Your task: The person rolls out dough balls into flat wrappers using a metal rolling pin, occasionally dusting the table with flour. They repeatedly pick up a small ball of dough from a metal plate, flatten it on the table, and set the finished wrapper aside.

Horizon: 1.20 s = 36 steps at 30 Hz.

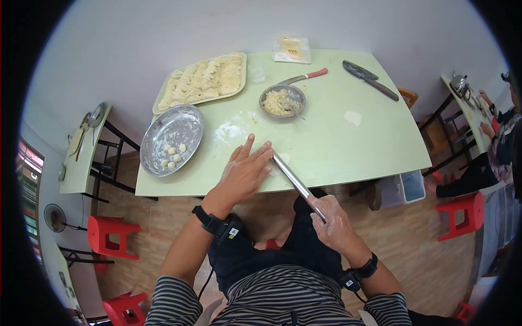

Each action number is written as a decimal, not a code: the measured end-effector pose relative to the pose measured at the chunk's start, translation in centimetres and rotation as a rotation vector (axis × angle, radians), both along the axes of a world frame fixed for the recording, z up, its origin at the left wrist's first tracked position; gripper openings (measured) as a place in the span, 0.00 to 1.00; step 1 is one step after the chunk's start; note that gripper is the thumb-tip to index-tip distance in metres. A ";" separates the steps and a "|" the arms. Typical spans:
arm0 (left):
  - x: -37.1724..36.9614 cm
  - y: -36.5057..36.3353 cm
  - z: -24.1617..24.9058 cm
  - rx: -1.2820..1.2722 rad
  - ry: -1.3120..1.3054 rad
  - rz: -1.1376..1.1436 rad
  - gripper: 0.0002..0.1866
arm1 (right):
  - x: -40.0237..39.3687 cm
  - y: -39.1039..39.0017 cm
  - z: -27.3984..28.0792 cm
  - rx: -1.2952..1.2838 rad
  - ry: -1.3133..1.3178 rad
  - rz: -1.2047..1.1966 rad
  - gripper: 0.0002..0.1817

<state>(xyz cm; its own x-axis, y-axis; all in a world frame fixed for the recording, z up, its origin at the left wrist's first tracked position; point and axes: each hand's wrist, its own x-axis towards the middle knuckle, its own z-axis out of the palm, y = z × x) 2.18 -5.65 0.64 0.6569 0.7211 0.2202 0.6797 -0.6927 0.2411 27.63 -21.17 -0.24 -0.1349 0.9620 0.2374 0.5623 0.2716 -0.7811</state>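
Note:
My right hand (pixel 333 218), dusted with flour, is wrapped round one end of a metal rolling pin (pixel 293 180). The pin slants up and left over the table's near edge. Its far end reaches the fingertips of my left hand (pixel 244 173), whose fingers are stretched out and partly spread. Beside the pin's far end lies a flat dough wrapper (pixel 284 158), partly covered by the pin and my left fingers. Left of my left hand stands a round metal tray (pixel 182 127) with several small dough balls (pixel 173 154) in it.
On the pale green table (pixel 326 141) are a tray of dumplings (pixel 209 81), a bowl of filling (pixel 281 101) with a utensil, a red-handled knife (pixel 304 76), a dark-handled knife (pixel 375 84), a packet (pixel 292 50) and another wrapper (pixel 353 118). A person (pixel 497 141) works at the right; red stools (pixel 113 235) stand around.

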 end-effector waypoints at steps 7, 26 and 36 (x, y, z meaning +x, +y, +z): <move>-1.7 -2.5 1.0 -0.039 -0.046 0.045 0.27 | -1.1 -0.9 0.0 0.182 -0.523 0.102 0.29; 4.1 4.5 2.6 -0.328 0.080 -0.052 0.33 | 3.8 3.5 -0.9 0.227 -0.160 -0.218 0.16; -1.3 -1.8 1.5 -0.091 0.028 -0.001 0.34 | 2.5 1.9 -1.0 0.123 0.066 -0.135 0.15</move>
<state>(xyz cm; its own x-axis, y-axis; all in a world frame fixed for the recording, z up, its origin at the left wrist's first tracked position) 0.91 -7.44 2.16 0.6623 0.7369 0.1354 0.6868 -0.6693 0.2835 30.16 -19.26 -1.26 0.0128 0.9334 0.3586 0.5488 0.2932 -0.7829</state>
